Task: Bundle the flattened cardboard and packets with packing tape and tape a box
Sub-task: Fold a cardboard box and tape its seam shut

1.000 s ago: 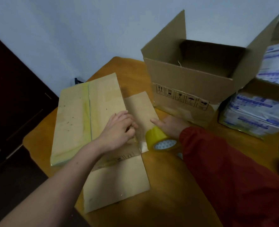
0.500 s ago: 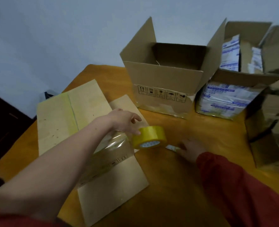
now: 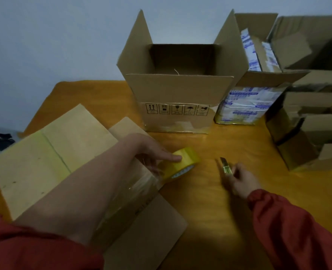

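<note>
Head view. The tape roll (image 3: 182, 162), a glossy yellow ring, lies in front of the open box (image 3: 178, 102), at the near-right edge of the flattened cardboard (image 3: 54, 152). A clear strip (image 3: 141, 184) runs from it back over the top sheet. The left hand (image 3: 151, 151) grips the roll, one finger lying along its outer face. Right of the roll, the right hand (image 3: 243, 180) pinches a small cutter (image 3: 226, 166), blade pointing towards the box. Packets (image 3: 245, 106), white with blue print, sit in a carton beside the box. The roll is probably light and rigid with a slick face, so it is best held by the rim or core. The strip is thin and sticky and would likely fold if slack. The matte, stiff sheets may slide on the smooth table (image 3: 210, 201).
</note>
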